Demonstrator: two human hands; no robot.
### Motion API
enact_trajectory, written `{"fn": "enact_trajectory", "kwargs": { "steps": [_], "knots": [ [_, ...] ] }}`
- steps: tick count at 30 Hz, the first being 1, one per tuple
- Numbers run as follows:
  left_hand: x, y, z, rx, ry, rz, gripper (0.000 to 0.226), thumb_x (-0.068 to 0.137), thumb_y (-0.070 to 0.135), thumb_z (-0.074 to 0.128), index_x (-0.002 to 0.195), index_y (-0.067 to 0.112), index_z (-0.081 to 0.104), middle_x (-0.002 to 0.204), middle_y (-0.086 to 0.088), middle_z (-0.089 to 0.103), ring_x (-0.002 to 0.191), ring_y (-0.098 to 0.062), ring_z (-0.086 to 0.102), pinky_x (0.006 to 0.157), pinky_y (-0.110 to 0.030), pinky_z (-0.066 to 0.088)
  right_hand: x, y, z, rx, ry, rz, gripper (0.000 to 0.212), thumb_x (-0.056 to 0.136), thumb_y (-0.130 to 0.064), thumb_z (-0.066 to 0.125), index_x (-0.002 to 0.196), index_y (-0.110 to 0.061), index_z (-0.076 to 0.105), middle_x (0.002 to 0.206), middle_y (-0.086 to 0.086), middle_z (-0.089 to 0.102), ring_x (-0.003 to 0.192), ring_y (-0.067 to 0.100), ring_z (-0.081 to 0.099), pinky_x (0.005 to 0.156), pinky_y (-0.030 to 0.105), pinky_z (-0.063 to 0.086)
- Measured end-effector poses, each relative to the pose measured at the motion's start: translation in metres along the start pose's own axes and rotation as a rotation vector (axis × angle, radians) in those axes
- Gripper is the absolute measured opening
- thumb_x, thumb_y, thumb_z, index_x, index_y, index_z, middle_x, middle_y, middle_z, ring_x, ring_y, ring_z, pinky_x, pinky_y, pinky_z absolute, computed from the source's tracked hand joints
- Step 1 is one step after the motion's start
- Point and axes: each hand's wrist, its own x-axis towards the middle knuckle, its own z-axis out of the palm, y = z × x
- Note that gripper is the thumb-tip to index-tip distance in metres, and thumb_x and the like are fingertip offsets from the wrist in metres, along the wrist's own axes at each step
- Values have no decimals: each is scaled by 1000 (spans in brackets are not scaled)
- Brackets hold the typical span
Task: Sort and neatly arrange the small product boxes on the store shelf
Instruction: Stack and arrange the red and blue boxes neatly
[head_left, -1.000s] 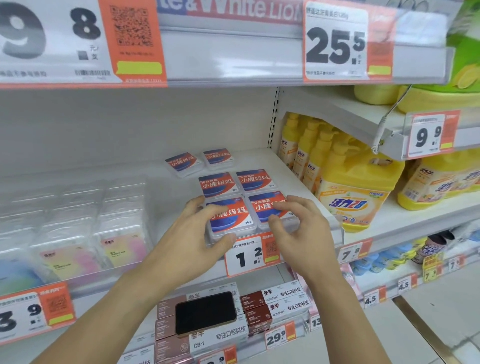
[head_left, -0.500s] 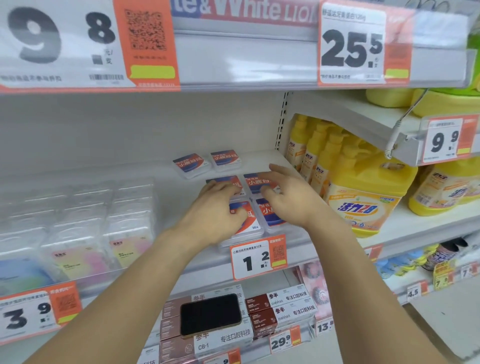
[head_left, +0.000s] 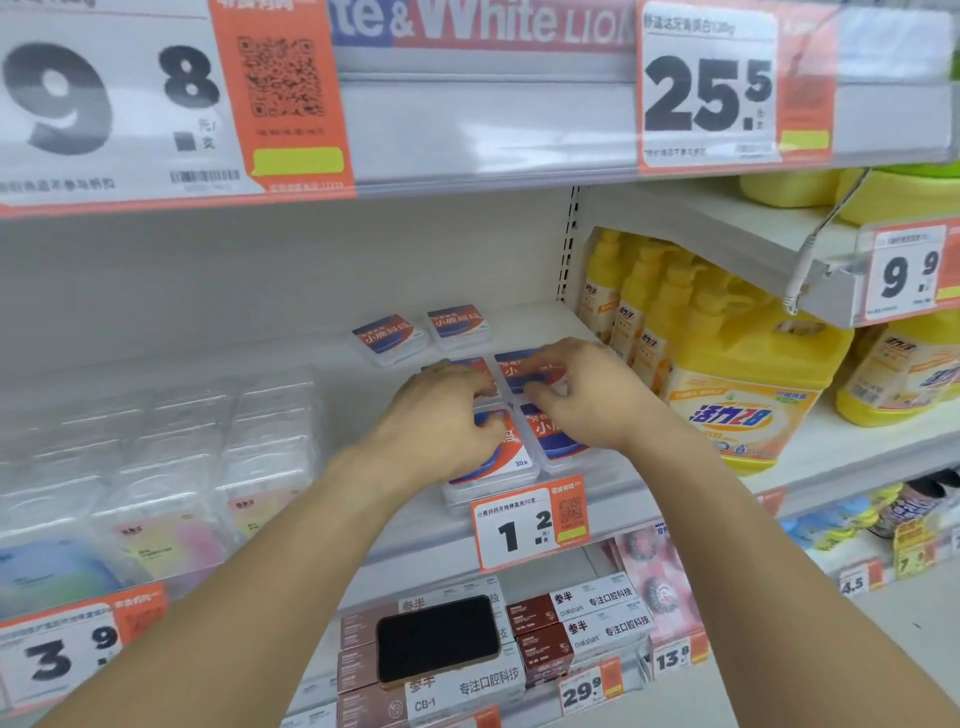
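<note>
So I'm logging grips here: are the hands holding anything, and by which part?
The right hand pinches the middle-row right box by its near edge; the left hand rests on its neighbour, grip unclear.

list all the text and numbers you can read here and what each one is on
"9 8": price tag, upper rail, left
"te & White LIO": banner above it
"25.5": price tag, upper rail
"9.9": tag at right
"1 2": tag under the small boxes
"3 9": tag, lower left
"29.9": tag
"13.8": tag
"4.5": tag
"CB-1": white box
"28": yellow jug
Fine print and barcodes: too blurred.
</note>
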Motion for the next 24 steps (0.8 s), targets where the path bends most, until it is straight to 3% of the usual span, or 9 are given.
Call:
{"fn": "enact_trajectory", "kwargs": {
  "steps": [3, 6, 8, 10, 13, 16, 18, 21, 24],
  "knots": [
    [22, 2, -35, -8, 27, -67, 31, 90, 40, 58, 117, 26, 63, 113, 9, 61, 92, -13, 59, 68, -25, 48, 27, -12, -11, -10, 76, -31, 26, 96, -20, 55, 118, -25, 68, 124, -3, 65, 111, 19, 61, 92, 37, 55],
    [49, -12, -67, 123, 86, -72, 33, 90, 39, 56, 107, 14, 69, 114, -2, 67, 98, -21, 60, 78, -30, 49, 76, -26, -12, -81, -12, -35, 26, 95, -13, 50, 112, -15, 70, 116, 4, 69, 103, 23, 64, 86, 34, 56],
    [64, -32, -70, 253, 19, -112, 35, 88, 38, 60, 108, 11, 68, 114, -6, 66, 101, -26, 61, 86, -35, 52, 111, -35, -3, -165, -105, 32, 29, 95, -12, 49, 117, -9, 68, 122, 10, 66, 108, 28, 63, 90, 34, 53],
    [78, -59, -63, 304, -60, -162, 31, 88, 37, 64, 105, 12, 67, 109, -4, 67, 94, -24, 62, 81, -33, 53, 141, -39, 16, -196, -170, 60, 31, 97, -10, 50, 125, -7, 63, 133, 9, 59, 117, 28, 59, 98, 33, 49],
    [100, -89, -58, 281, -72, -202, 27, 88, 36, 65, 93, 10, 68, 104, -9, 69, 89, -26, 63, 76, -32, 50, 167, -34, 39, -195, -219, 71, 29, 97, -12, 52, 124, -8, 64, 131, 9, 61, 114, 27, 60, 98, 33, 49],
    [121, -103, -58, 288, -102, -240, 48, 89, 42, 65, 121, 7, 59, 122, -11, 61, 109, -30, 58, 87, -34, 47, 177, -27, 49, -115, -236, 100, 35, 93, -21, 62, 126, -9, 61, 129, 8, 61, 114, 28, 59, 99, 35, 49],
    [133, -110, -53, 274, -158, -258, 69, 85, 52, 66, 135, 9, 46, 133, -11, 55, 117, -30, 54, 92, -35, 46, 179, -22, 50, -68, -203, 102, 51, 88, -19, 72, 135, -12, 54, 133, 8, 56, 117, 28, 57, 99, 34, 48],
    [145, -119, -43, 256, -285, -278, 86, 75, 59, 72, 140, 17, 35, 140, -5, 48, 120, -28, 52, 99, -41, 47, 179, -15, 45, 51, -175, 135, 84, 75, -22, 84, 146, -22, 39, 139, 8, 49, 121, 29, 55, 102, 38, 46],
    [147, -130, -36, 260, -342, -313, 95, 67, 57, 80, 141, 20, 32, 141, -4, 47, 122, -28, 52, 102, -46, 46, 173, -9, 43, 169, -123, 101, 95, 70, -19, 88, 147, -20, 34, 135, 6, 54, 119, 25, 56, 99, 36, 47]
  ]
}}
